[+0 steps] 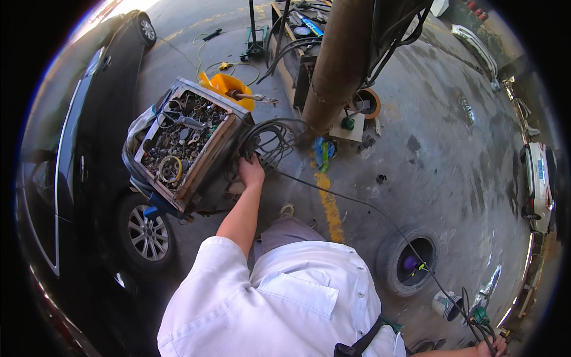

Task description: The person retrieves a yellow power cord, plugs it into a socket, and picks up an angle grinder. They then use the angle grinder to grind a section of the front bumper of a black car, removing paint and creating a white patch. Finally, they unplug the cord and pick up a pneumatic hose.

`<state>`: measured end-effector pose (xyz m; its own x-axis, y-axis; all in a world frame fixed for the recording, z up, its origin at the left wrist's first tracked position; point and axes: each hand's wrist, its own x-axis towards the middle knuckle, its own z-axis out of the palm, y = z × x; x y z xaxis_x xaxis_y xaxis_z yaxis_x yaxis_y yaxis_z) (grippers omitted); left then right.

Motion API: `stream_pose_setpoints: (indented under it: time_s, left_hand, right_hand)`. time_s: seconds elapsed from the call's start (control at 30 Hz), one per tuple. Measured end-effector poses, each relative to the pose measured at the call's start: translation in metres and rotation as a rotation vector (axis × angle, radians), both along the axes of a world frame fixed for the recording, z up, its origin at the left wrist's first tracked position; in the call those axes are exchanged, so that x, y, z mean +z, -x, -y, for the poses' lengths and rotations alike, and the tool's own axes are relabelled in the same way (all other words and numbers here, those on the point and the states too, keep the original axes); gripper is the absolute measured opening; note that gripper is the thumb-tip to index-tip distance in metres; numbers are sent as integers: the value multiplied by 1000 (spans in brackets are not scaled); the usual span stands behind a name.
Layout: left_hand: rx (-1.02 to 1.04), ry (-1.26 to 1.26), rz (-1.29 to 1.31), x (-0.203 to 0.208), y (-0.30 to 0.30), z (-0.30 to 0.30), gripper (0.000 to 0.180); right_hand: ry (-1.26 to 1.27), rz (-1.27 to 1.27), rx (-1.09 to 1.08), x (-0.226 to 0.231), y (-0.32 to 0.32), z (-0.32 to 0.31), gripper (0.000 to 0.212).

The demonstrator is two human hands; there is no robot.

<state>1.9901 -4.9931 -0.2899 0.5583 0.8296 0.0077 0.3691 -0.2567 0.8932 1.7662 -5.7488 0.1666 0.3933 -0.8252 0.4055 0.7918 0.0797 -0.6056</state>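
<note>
- Head view: right hand [493, 346] clasps black cable [357, 200], likely to control slack; it crosses the floor [440, 172].
- Left hand [251, 171] meets the cable coil [267, 128] beside the parts tray [207, 159]; cannot tell if its fingers close.

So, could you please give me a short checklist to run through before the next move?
1. Right hand grip: ok, closed on the dark cable at the picture's lower right.
2. Left hand grip: cannot tell; it is at the loose coil, fingers partly hidden.
3. Cable path clear: not ok, the line crosses over the tyre in this view.
4. Coil tidy: not ok, its loops spread loosely beside the parts box.
5. Silver tool inside the box: ok, it lies on the small parts.
6. Cable unpowered: cannot tell, nothing visible settles it.
</note>
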Motion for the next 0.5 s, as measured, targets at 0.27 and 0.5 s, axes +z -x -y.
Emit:
stream_pose_setpoints:
  time_s: [0.27,0.5]
  left_hand:
    - [44,-293,-335,102,12,26,34]
    - [-261,-639,-756,159,1,1,35]
  right_hand:
    - [41,-62,60,-65,36,49,16]
    - [-196,58,333,-112,81,94,21]
